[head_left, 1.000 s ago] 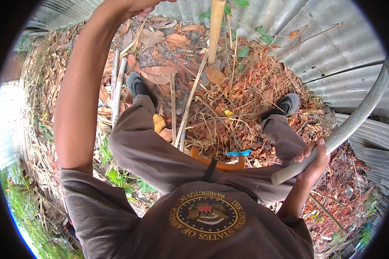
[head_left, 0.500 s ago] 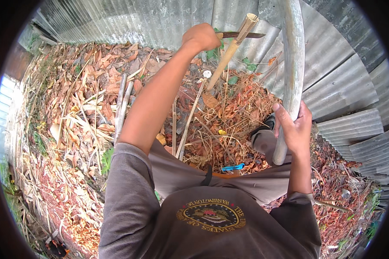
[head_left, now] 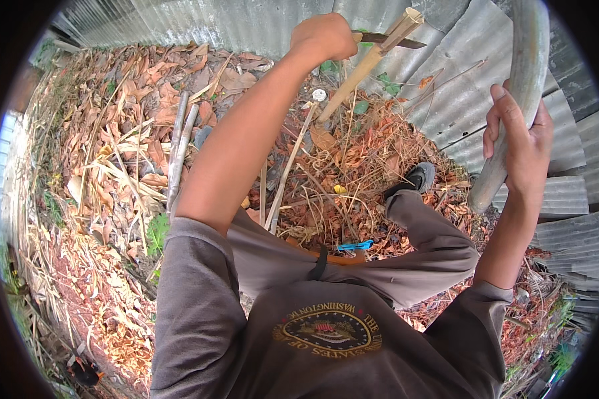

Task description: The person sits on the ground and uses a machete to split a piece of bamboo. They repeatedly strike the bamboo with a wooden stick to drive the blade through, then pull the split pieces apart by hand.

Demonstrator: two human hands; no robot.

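My left hand point(head_left: 323, 38) is closed round the handle of a long knife point(head_left: 414, 44). The blade crosses a bamboo pole point(head_left: 356, 81) just below its top end and appears lodged in a split there. The pole leans up from the leafy ground, its hollow end uppermost. Off to the right, my right hand point(head_left: 522, 143) grips a thick, greyish, slightly curved wooden stick point(head_left: 530, 60) near its lower part. The stick is apart from the knife and the bamboo, and its top runs out of view.
Corrugated metal sheets point(head_left: 459, 86) wall off the far and right sides. Dry leaves point(head_left: 126, 120) and twigs cover the ground. Two grey sticks point(head_left: 180, 147) lie left of my left arm. A blue clip-like object point(head_left: 355, 246) is near my waist, and my shoe point(head_left: 420, 177) rests ahead.
My right hand has swung the stick to the right, farther from the bamboo. My left hand, the knife and the bamboo's top sit slightly higher and farther right in view.
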